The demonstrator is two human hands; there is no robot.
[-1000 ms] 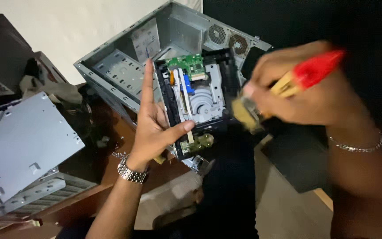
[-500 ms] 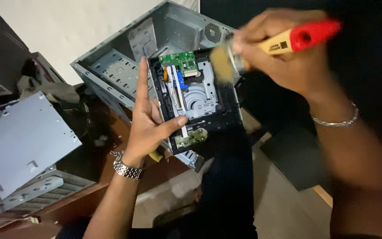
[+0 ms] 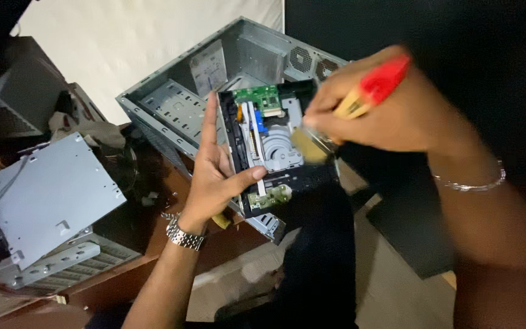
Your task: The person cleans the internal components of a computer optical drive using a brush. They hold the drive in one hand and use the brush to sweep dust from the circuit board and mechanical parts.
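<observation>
- Optical drive [image 3: 275, 152] — opened, black frame, green circuit board at its far end, grey mechanism mid-way; long axis runs away from the person, above the bench [image 3: 129, 274].
- Left hand [image 3: 217, 176] props its left edge, thumb hooked across, fingers splayed.
- Right hand [image 3: 378, 119], closed round a red-handled brush [image 3: 360, 100], is nearer — bristles on the drive's right half.

A pale rectangular sticker [image 3: 209, 68] sits on the inside wall of the open grey computer case [image 3: 171, 109] beyond my hands
</observation>
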